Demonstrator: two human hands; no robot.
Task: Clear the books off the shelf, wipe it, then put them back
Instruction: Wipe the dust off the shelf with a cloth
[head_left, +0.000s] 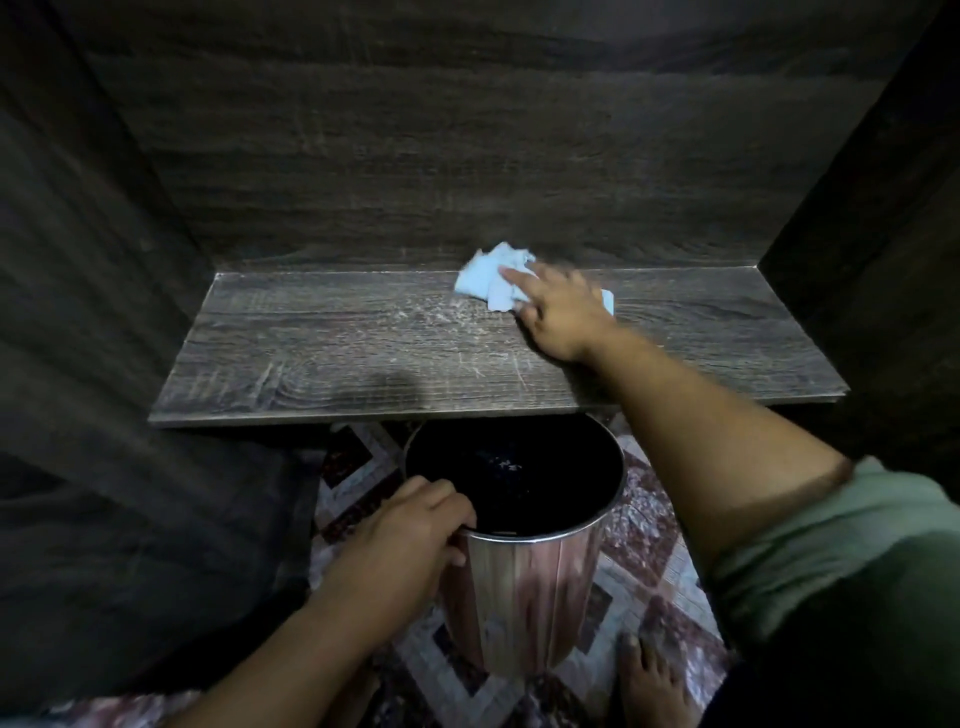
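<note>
- Right hand (558, 312): pressing down on a crumpled pale blue cloth (491, 283), fingers spread fairly flat over it; the picture is blurring here, so whether any finger is curling round a fold cannot be told.
- Cloth: lying on the shelf (322, 353), bunching out ahead of the fingertips towards the back wall (415, 171), with a small corner showing behind the palm.
- Handling, as a judgement: the cloth is looking soft, light and limp; it is likely to bunch or slip out unless the palm is bearing on its middle, so the centre of the wad is the better place to hold.
- Left hand (410, 540): gripping the near rim of a metal bin (524, 571), fingers hooking over the edge, holding it just under the shelf's front edge.
- Bin: stiff and thin-walled, probably light; dark inside, with a few pale specks showing.
- Shelf: bare of books; none are showing anywhere. Pale dusty smears are lying beside the cloth, towards the person and away from the thumb side.
- Edges: the back wall is standing just ahead of the fingertips; a side panel (857, 260) is closing the far end beyond the wrist; the front edge is lying open above the bin.
- Open room: most free board is stretching across from the cloth towards the opposite panel (104, 234).
- Floor (649, 545): patterned tiles; a bare foot (649, 680) beside the bin.
</note>
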